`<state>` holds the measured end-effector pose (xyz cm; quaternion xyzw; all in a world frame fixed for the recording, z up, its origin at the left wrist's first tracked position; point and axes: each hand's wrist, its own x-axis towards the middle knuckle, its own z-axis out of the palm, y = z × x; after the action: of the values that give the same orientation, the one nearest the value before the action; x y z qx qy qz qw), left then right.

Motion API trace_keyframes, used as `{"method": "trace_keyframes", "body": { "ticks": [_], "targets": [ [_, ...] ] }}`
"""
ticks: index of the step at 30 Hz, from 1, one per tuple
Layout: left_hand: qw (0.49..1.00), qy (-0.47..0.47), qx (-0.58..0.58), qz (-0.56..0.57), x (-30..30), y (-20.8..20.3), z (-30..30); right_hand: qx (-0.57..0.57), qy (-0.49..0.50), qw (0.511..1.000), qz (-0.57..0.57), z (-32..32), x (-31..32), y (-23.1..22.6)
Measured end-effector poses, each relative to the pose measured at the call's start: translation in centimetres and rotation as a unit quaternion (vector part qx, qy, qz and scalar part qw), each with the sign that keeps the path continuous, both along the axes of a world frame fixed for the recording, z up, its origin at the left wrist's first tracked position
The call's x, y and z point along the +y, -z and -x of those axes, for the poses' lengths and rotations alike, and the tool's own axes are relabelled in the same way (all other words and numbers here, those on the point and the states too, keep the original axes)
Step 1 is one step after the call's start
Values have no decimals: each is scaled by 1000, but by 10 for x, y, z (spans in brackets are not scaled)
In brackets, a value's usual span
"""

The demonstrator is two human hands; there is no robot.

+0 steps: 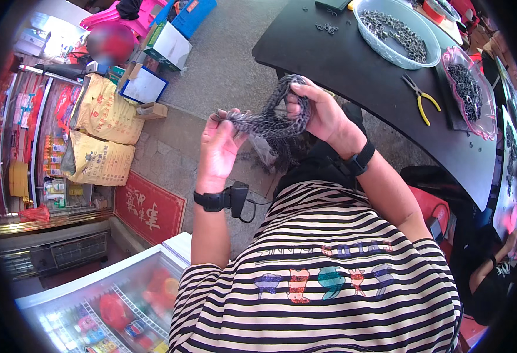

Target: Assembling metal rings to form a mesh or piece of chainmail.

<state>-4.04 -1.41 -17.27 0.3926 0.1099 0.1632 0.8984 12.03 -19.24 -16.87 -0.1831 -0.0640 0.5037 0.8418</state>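
Note:
A looped bundle of dark grey and black speckled strands [255, 123], perhaps linked small pieces, is held up in front of my body. My left hand [220, 144] pinches its left end between thumb and fingers. Around the upright loop at the right end, my right hand [323, 112] is closed, its thumb near the top. Beneath the bundle a clear plastic bag [264, 152] partly shows, with dark material near it; the bundle hides some of this.
On the dark table [323, 56] at the right lie yellow-handled pliers [422, 101], a clear basin [361, 23] and a pink-rimmed basket [494, 112], both with small dark metal pieces. A glass-topped freezer [123, 276] stands near left, sacks [102, 156] farther off. Another person's arm [485, 270] shows at right.

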Motion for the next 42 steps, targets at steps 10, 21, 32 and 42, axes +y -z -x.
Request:
{"method": "trace_keyframes", "body": {
  "ticks": [10, 21, 32, 42],
  "targets": [
    [986, -41, 78, -144, 26, -11, 14, -55, 95, 993, 40, 3, -5, 7],
    [985, -46, -137, -90, 52, -79, 4, -173, 10, 985, -10, 21, -20, -29],
    [965, -30, 209, -153, 43, 19, 36, -239, -75, 968, -7, 38, 37, -49],
    [985, 87, 137, 58, -21, 86, -12, -287, -91, 950, -79, 63, 35, -82]
  ]
}}
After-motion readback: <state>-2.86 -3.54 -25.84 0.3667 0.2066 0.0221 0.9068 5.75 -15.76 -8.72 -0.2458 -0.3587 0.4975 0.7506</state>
